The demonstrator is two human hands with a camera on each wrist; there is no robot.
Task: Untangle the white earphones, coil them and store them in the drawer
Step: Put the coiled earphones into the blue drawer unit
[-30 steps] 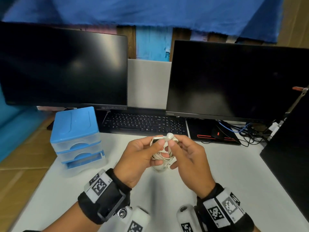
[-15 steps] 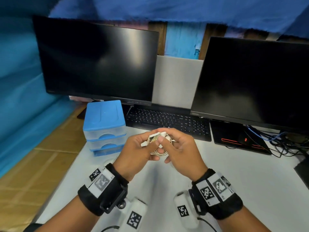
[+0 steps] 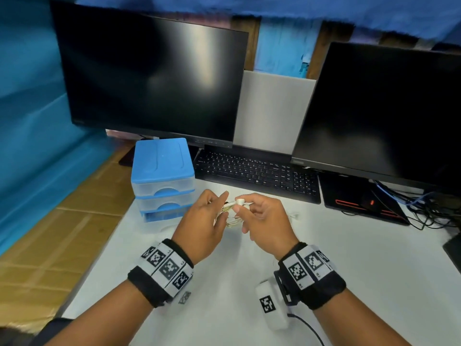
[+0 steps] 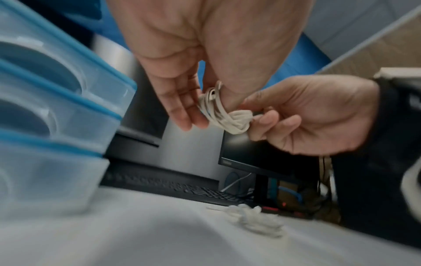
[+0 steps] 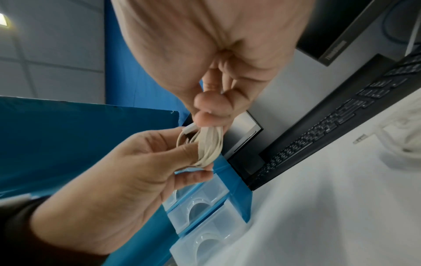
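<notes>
two hands are closed on one small bundle: the white earphones [image 4: 222, 111], already wound into a coil, are held in the air above the white desk [image 3: 349, 258]. the left hand [image 3: 202, 226] pinches one side of the loops between thumb and fingers, and the right hand [image 3: 264, 221] pinches the other side, with an earbud [image 3: 240, 201] sticking out above its fingertips. the drawer unit [image 3: 163, 181] stands just to the left of the grip, and all its drawers look closed. the coil seems to be nearly finished, so the loose end should be tucked in before anything is released. the bundle is best passed fully to one hand, with the pinch kept across all loops so none can spring out, and the other hand is then freed for the drawer handle. a second pile of white cable [image 4: 257, 221] lies on the desk below and to the right of the grip and should not be caught.
</notes>
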